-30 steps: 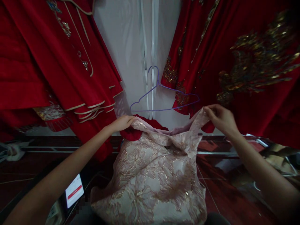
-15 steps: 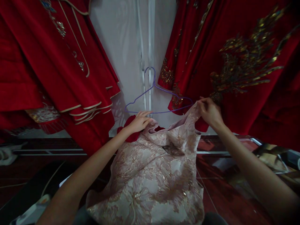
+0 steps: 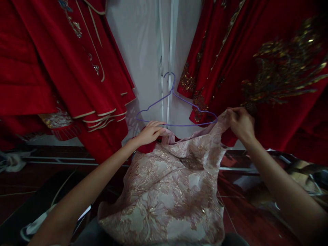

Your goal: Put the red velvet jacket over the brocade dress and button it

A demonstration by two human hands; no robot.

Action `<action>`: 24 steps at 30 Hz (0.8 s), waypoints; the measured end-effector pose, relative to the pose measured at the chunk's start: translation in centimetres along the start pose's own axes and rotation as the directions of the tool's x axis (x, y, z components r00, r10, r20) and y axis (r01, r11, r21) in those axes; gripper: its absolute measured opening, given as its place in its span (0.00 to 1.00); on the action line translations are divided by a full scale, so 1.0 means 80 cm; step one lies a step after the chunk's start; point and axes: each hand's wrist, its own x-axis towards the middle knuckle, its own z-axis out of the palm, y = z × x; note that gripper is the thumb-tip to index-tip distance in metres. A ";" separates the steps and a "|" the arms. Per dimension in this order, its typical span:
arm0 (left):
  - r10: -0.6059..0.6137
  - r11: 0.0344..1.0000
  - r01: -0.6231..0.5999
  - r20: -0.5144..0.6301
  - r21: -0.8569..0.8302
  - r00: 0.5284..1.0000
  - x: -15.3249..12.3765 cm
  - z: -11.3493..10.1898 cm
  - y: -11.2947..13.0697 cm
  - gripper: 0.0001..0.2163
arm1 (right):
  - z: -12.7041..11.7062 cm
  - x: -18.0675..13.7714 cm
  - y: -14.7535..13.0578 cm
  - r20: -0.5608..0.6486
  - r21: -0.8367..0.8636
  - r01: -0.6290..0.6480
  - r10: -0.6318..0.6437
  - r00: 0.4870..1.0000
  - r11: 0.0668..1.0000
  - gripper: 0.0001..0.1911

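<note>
A purple wire hanger [image 3: 155, 102] stands upright before the wall, its hook at the top. My left hand [image 3: 150, 133] is closed at its bottom bar, fingers over the wire and the thumb beneath, against the neckline of a dress. That sleeveless dress [image 3: 164, 191] is pale pink brocade with gold flowers and spreads down towards my lap. At its right shoulder, my right hand [image 3: 242, 123] pinches the strap and holds it up just beside the hanger's right end. Whether the wire passes inside the left shoulder is hidden by my left hand.
Red embroidered garments [image 3: 102, 99] hang at the left, and more red garments [image 3: 197, 68] with gold beadwork [image 3: 276, 75] at the right. Between them are a pale wall [image 3: 130, 41] and a white upright pole [image 3: 173, 37]. A low metal rail [image 3: 64, 160] runs above the dark red tiled floor [image 3: 230, 212].
My right hand has drawn the strap slightly to the right, and the hanger's right end now sits closer to the dress's shoulder. The view has shifted a little, moving the background rightward.
</note>
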 end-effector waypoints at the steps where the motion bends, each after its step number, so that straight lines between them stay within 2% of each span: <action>1: 0.002 1.000 -0.002 0.003 -0.005 1.000 0.002 0.002 0.001 0.16 | 0.001 0.002 -0.004 0.007 0.006 0.016 -0.016 1.000 1.000 0.15; 9: 0.025 0.984 -0.025 -0.003 -0.177 1.000 0.030 0.035 0.037 0.18 | 0.030 0.041 -0.064 0.039 -0.006 0.174 -0.173 0.984 0.985 0.14; 13: -0.018 0.972 0.008 -0.039 -0.234 0.999 0.033 0.041 0.040 0.19 | 0.050 0.054 -0.072 0.140 -0.052 0.286 -0.277 0.951 0.957 0.12; 15: -0.073 0.966 0.048 -0.088 -0.255 0.993 0.028 0.035 0.029 0.19 | 0.054 0.054 -0.068 0.189 -0.045 0.328 -0.315 0.930 0.944 0.14; 17: -0.163 0.969 0.121 -0.187 -0.216 0.969 0.016 0.023 0.008 0.19 | 0.054 0.053 -0.062 0.207 -0.020 0.342 -0.331 0.921 0.940 0.14; 20: -0.322 0.941 0.337 -0.349 -0.018 0.880 -0.014 0.004 -0.034 0.19 | 0.050 0.052 -0.055 0.211 0.004 0.335 -0.328 0.921 0.942 0.13; 22: -0.386 0.879 0.458 -0.368 0.131 0.846 -0.040 -0.006 -0.063 0.18 | 0.048 0.054 -0.054 0.204 0.007 0.339 -0.333 0.921 0.941 0.12; 24: -0.429 0.835 0.513 -0.349 0.197 0.833 -0.065 -0.011 -0.086 0.18 | 0.047 0.054 -0.054 0.204 0.014 0.344 -0.340 0.918 0.939 0.11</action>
